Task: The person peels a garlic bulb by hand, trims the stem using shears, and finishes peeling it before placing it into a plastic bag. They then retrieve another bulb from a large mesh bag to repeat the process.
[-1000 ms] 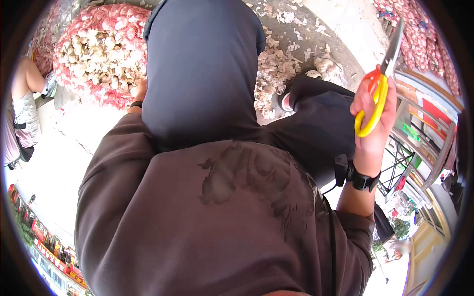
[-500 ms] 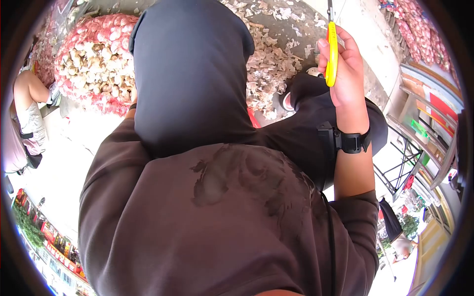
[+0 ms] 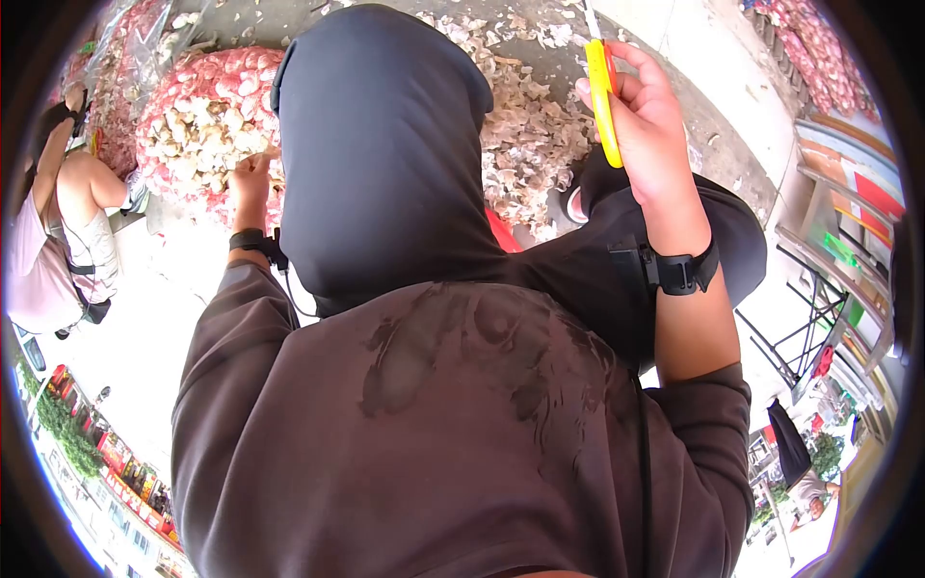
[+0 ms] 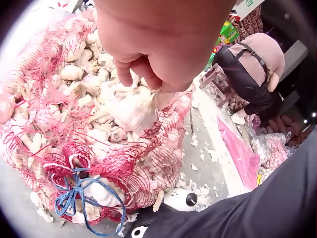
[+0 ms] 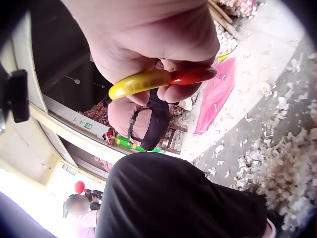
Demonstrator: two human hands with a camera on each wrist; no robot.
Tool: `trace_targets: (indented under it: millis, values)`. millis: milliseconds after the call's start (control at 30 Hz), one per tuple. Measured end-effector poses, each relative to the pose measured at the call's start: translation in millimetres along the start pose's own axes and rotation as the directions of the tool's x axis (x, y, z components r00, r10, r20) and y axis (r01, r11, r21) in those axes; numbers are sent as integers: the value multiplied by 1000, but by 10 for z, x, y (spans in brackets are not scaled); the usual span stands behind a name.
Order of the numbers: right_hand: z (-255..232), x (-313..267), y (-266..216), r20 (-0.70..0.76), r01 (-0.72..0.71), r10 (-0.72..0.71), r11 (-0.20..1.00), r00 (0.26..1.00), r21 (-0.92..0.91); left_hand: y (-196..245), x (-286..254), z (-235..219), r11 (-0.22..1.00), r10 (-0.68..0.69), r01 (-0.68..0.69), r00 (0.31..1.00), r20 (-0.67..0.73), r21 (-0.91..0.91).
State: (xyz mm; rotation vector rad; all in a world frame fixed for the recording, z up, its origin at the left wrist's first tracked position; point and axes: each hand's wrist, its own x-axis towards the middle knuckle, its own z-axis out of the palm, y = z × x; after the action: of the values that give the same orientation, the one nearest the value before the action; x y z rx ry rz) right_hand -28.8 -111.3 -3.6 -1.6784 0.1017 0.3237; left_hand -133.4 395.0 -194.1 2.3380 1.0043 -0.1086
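Note:
An open red mesh sack of garlic bulbs stands left of the raised knee. Over its contents is my left hand, palm down, its curled fingertips at a pale bulb that they appear to pinch; its far side is hidden. My right hand, raised above the other leg, grips scissors with yellow and red handles. In the head view their blades point up, partly cut off by the frame edge.
Garlic skins litter the floor between the legs. Another person sits at the far left; one more is bent over beyond a pink sheet. Metal racks and a mesh sack stand at right.
My left hand has come into fuller view from beside the knee, over the garlic. My right hand has moved left with the scissors, which have turned more upright and edge-on.

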Motion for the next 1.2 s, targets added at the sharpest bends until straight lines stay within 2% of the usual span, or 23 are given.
trace_targets:
  millis: [33, 67, 167, 200, 267, 367, 433, 500, 567, 633, 667, 700, 733, 767, 833, 900, 933, 1000, 1033, 1100, 1167, 1200]
  values:
    - [1, -5, 13, 27, 15, -15, 1000, 1000, -8, 65, -29, -51, 995, -28, 30, 999, 22, -96]
    - [7, -14, 13, 33, 18, -17, 1000, 999, -17, -52, 86, -15, 945, -78, 97, 994, 72, -313]
    - [32, -50, 0, 44, 29, -30, 1000, 999, 6, -36, 174, -86, 683, -25, 40, 999, 32, -729]
    - [33, -59, 2, 44, 36, -36, 999, 998, -7, -116, 302, -131, 668, -62, 64, 998, 30, -741]
    - [22, -59, 14, 41, 50, -49, 998, 998, -36, 30, 316, -279, 640, -78, 76, 996, 34, -765]
    - [-5, -61, 39, 44, 51, -48, 996, 998, -70, 466, 325, -499, 539, -131, 87, 991, 19, -838]
    - [-6, -88, 23, 53, 61, -59, 997, 997, -45, 706, 406, -698, 401, 96, 38, 992, 83, -915]
    - [-1, -92, 9, 72, 97, -96, 995, 993, -11, 1285, 246, -910, 338, 191, 35, 976, 105, -940]
    - [25, -94, 31, 102, 153, -156, 988, 982, 35, 1827, 151, -1023, 226, 204, 4, 978, 51, -974]
    - [58, -127, 0, 126, 188, -190, 982, 974, 25, 2258, 113, -1036, 139, 283, 28, 957, 67, -990]
    - [48, -137, -23, 146, 237, -223, 968, 964, -86, 2226, 441, -993, 36, 648, 167, 747, 150, -985]
    - [32, -151, -53, 167, 281, -250, 939, 954, -197, 2197, 746, -951, 4, 905, 333, 400, 145, -943]
    - [40, -170, -96, 175, 288, -247, 918, 953, -273, 2585, 456, -960, 0, 889, 451, 409, 206, -893]
    - [44, -189, -152, 206, 299, -253, 924, 945, -238, 2938, 226, -1019, 49, 783, 516, 512, 353, -855]
    - [31, -179, -105, 191, 375, -345, 914, 919, -155, 3384, -165, -823, 7, 706, 176, 696, 130, -984]
    - [7, -106, -51, 136, 406, -399, 913, 907, -27, 3549, -57, -674, 97, 852, 283, 471, 226, -954]
    - [-4, -59, -31, 88, 396, -398, 917, 913, 39, 3623, -5, -552, 114, 827, 231, 517, 221, -966]
    - [-98, 80, 59, -38, 409, -408, 907, 912, 96, 3804, -274, -404, 141, 803, 229, 543, 247, -963]
    - [-165, 49, 18, -120, 397, -380, 900, 917, 181, 3878, -405, -374, 153, 791, 225, 556, 256, -962]
    - [-300, 24, -189, -265, 394, -313, 849, 912, 353, 3928, -504, -358, 288, 750, 164, 574, 329, -943]
    - [-471, -53, -301, -366, 426, -274, 788, 889, 445, 3921, -506, -375, 374, 714, 106, 601, 359, -921]
    - [-575, -59, -326, -397, 397, -231, 820, 888, 412, 3904, -478, -375, 383, 700, 112, 613, 368, -917]
